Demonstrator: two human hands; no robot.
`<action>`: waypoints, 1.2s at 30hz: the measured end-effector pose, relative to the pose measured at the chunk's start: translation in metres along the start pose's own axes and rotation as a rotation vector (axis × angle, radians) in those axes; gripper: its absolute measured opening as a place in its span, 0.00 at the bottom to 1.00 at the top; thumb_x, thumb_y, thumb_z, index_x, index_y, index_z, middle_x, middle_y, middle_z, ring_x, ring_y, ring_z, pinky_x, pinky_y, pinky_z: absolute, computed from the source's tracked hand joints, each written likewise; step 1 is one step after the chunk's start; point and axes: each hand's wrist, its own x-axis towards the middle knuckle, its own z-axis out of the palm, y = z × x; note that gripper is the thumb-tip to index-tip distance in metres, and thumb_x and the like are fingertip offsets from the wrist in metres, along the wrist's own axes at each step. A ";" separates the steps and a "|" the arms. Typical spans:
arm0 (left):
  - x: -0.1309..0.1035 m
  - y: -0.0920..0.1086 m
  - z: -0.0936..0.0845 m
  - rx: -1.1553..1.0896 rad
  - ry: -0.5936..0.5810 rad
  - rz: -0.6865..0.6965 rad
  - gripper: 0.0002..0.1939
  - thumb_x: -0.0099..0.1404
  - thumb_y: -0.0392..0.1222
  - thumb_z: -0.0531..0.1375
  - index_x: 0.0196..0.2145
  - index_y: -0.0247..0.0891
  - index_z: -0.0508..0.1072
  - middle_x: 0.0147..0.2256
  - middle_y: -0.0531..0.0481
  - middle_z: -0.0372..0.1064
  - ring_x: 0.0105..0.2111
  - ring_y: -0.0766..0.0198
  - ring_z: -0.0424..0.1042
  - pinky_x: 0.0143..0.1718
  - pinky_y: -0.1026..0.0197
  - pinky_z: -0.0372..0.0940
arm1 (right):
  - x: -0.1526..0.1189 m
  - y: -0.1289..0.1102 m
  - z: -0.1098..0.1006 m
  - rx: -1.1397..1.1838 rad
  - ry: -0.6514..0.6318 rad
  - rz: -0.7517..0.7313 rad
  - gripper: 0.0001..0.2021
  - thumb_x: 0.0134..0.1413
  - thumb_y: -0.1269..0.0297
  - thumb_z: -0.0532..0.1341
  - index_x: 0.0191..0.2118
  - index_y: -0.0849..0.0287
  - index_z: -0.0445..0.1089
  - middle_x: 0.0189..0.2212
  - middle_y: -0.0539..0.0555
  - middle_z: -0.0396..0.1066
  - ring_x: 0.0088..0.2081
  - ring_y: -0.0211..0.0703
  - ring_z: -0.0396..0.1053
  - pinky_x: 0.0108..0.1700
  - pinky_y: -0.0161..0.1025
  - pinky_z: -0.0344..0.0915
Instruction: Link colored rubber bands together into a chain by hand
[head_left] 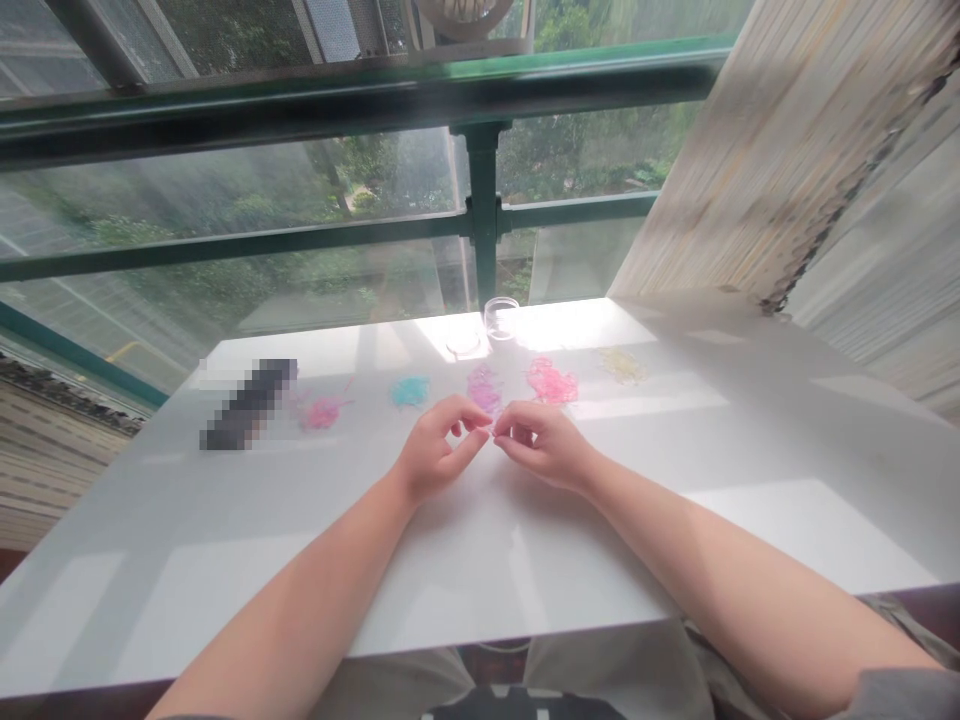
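Observation:
Both hands meet over the middle of the white table, fingertips nearly touching. My left hand [444, 450] is closed in a pinch, and my right hand [546, 442] pinches too. Something tiny and pale shows between the fingertips, too small to name. Just beyond them lies a purple pile of thin strands or bands [484, 388]. A pink-red pile [553, 381] is beyond my right hand, with a pale yellow pile [624, 365] farther right. To the left are a turquoise pile [410, 391] and a magenta pile [321, 412].
A clear round container [502, 318] stands at the table's far edge, beside a flat clear disc [463, 343]. A dark pixelated object [250, 405] lies at the left. Behind the white table [480, 590] are a green railing, window glass and a curtain [720, 150].

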 end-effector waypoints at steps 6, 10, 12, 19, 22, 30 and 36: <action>0.000 -0.001 -0.001 0.097 -0.008 0.076 0.07 0.60 0.35 0.57 0.36 0.39 0.73 0.32 0.49 0.71 0.31 0.67 0.68 0.31 0.63 0.63 | 0.000 0.003 0.000 -0.015 -0.030 0.000 0.03 0.47 0.72 0.57 0.29 0.58 0.66 0.23 0.48 0.62 0.23 0.33 0.58 0.25 0.32 0.58; 0.001 -0.001 0.000 0.124 -0.001 0.093 0.05 0.60 0.35 0.57 0.33 0.39 0.73 0.29 0.50 0.70 0.30 0.67 0.68 0.30 0.64 0.62 | -0.001 0.003 0.000 -0.025 -0.035 0.005 0.03 0.47 0.72 0.57 0.29 0.58 0.66 0.23 0.48 0.62 0.23 0.33 0.58 0.25 0.32 0.58; 0.001 0.000 0.000 0.130 -0.006 0.088 0.04 0.60 0.37 0.58 0.33 0.39 0.73 0.29 0.50 0.70 0.30 0.67 0.67 0.29 0.64 0.62 | -0.001 0.003 0.000 -0.027 -0.045 0.000 0.03 0.47 0.72 0.57 0.30 0.58 0.65 0.23 0.48 0.62 0.23 0.33 0.58 0.25 0.31 0.57; 0.001 0.000 0.001 0.072 0.016 0.052 0.03 0.60 0.38 0.58 0.32 0.38 0.72 0.28 0.50 0.70 0.29 0.67 0.68 0.29 0.64 0.62 | 0.000 0.003 -0.001 -0.050 -0.064 0.003 0.03 0.47 0.72 0.58 0.30 0.58 0.64 0.25 0.48 0.63 0.23 0.32 0.59 0.25 0.31 0.59; 0.001 0.000 0.002 0.026 0.020 0.021 0.03 0.60 0.39 0.58 0.32 0.38 0.71 0.29 0.50 0.70 0.30 0.67 0.68 0.31 0.64 0.63 | 0.000 0.003 -0.001 -0.056 -0.060 -0.002 0.03 0.47 0.70 0.60 0.31 0.58 0.65 0.25 0.48 0.63 0.23 0.31 0.58 0.25 0.30 0.59; -0.001 0.003 0.004 -0.047 -0.013 -0.048 0.03 0.60 0.38 0.57 0.32 0.37 0.70 0.30 0.49 0.71 0.31 0.66 0.70 0.35 0.63 0.65 | 0.000 0.003 -0.001 -0.071 -0.014 -0.029 0.01 0.49 0.71 0.58 0.30 0.59 0.65 0.23 0.47 0.61 0.22 0.31 0.57 0.24 0.30 0.57; -0.002 0.002 0.003 -0.044 -0.022 -0.078 0.04 0.60 0.38 0.57 0.32 0.36 0.70 0.30 0.49 0.71 0.31 0.66 0.69 0.37 0.63 0.65 | 0.000 0.000 -0.002 -0.076 0.011 -0.028 0.02 0.48 0.72 0.58 0.28 0.59 0.64 0.22 0.47 0.60 0.22 0.32 0.58 0.24 0.31 0.57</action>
